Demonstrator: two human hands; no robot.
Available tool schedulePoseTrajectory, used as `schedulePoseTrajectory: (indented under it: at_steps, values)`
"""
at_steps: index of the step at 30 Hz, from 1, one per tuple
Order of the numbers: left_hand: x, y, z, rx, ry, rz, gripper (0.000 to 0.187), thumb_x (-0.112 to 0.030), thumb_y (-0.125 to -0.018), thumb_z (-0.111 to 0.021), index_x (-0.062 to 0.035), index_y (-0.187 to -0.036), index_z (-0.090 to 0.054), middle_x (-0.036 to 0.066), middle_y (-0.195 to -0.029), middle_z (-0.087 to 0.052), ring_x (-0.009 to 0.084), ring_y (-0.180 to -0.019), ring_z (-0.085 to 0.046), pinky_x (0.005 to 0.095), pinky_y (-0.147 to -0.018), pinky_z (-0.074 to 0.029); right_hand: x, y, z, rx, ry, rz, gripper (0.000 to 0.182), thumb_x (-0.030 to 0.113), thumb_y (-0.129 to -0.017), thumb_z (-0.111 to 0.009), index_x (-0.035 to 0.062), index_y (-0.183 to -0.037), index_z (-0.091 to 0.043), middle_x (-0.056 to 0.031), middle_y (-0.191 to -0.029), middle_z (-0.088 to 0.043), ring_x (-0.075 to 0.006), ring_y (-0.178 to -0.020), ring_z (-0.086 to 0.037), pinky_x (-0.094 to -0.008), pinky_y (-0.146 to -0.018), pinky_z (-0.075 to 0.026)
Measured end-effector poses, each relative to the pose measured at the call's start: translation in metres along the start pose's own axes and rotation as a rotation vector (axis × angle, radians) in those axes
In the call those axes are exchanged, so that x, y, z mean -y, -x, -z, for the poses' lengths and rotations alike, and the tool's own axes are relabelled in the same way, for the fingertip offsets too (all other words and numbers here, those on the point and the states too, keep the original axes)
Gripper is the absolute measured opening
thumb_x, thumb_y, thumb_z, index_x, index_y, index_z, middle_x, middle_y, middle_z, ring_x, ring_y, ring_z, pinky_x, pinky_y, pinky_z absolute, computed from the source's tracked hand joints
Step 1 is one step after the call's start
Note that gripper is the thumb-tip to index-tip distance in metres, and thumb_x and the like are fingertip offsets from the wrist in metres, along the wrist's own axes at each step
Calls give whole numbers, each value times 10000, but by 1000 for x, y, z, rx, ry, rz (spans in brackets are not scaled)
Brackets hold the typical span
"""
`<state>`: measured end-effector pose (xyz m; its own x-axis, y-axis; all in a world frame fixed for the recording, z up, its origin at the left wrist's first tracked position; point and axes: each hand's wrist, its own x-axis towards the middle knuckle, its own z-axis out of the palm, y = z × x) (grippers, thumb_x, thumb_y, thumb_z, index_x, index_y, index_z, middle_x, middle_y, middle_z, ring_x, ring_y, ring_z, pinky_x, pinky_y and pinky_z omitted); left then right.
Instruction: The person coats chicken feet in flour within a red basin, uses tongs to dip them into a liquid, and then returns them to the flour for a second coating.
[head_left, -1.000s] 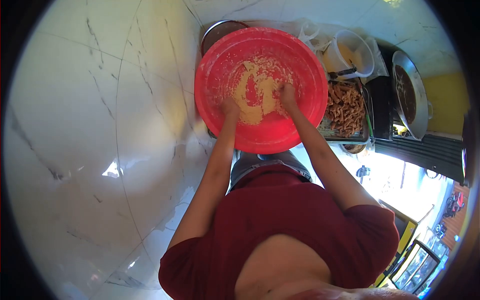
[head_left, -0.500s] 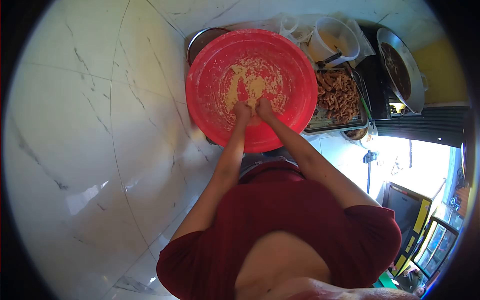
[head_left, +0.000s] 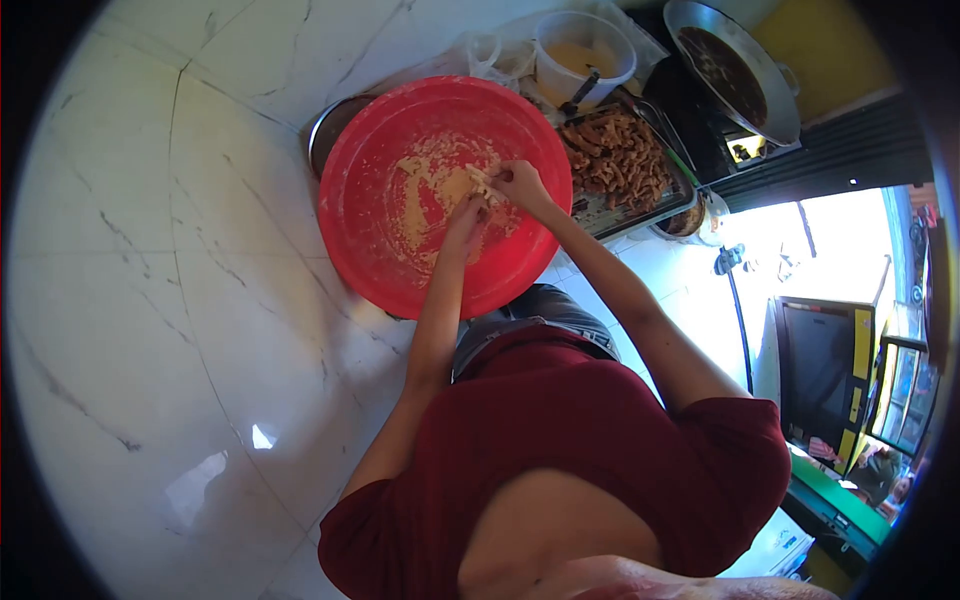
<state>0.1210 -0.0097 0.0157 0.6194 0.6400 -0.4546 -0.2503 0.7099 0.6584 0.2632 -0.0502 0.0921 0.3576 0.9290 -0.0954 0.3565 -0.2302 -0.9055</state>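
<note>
A large red basin (head_left: pixel 345 215) holds pale, crumbly, flour-like coating (head_left: pixel 425 180) scattered over its bottom. Over it, a whitish floury piece (head_left: pixel 482 184) spans the gap between my hands; its exact kind is hard to make out. My right hand (head_left: pixel 522 186) pinches the piece at its right side, fingers bent. On the lower left, my left hand (head_left: pixel 467 214) has its fingers closed at the other end of the piece, partly hiding it.
Right of the basin, a tray (head_left: pixel 655 215) bears a heap of brown fried strips (head_left: pixel 615 160). Behind it stands a translucent bucket (head_left: pixel 585 60) of yellowish contents with a dark-handled utensil. Farther right, a wide metal pan (head_left: pixel 780 110) of dark liquid sits over a lit burner.
The view has turned, shifting the basin left. My hands, earlier close together low in the basin, are now higher and farther apart, with the floury piece showing between them.
</note>
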Motion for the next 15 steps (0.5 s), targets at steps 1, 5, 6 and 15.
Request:
schedulePoseTrajectory:
  at_steps: [1,5,6,15]
  values:
    - [-13,17,-20,-20,-12,-11,245,-128,-895,-509,-65,-1131,-498,17,-987,-549,117,-883,-528,242,-821,-442,8,5,5,-30,-21,31,155,117,-759,-664,-14,-834,-629,-90,-664,-626,-131,-631,-604,-283,-593,-471]
    - [-5,10,-6,27,-70,32,270,-168,-920,-491,-84,-1177,-469,22,-1038,-551,148,-941,-548,265,-846,-458,-13,11,5,34,-110,52,164,123,-768,-656,-15,-853,-631,-85,-673,-629,-128,-635,-599,-282,-598,-467]
    - [-12,18,-13,52,-31,47,262,-176,-920,-497,-81,-1164,-480,25,-1036,-556,148,-942,-557,268,-840,-469,-3,16,10,17,-106,90,165,121,-766,-657,-14,-855,-631,-84,-679,-630,-128,-641,-600,-283,-600,-467]
    - [-17,44,4,-14,-196,18,226,-208,-886,-577,-12,-999,-577,27,-846,-603,108,-827,-609,229,-768,-519,-16,24,27,139,-57,117,209,144,-792,-646,-6,-938,-627,-73,-772,-635,-135,-733,-609,-280,-684,-478]
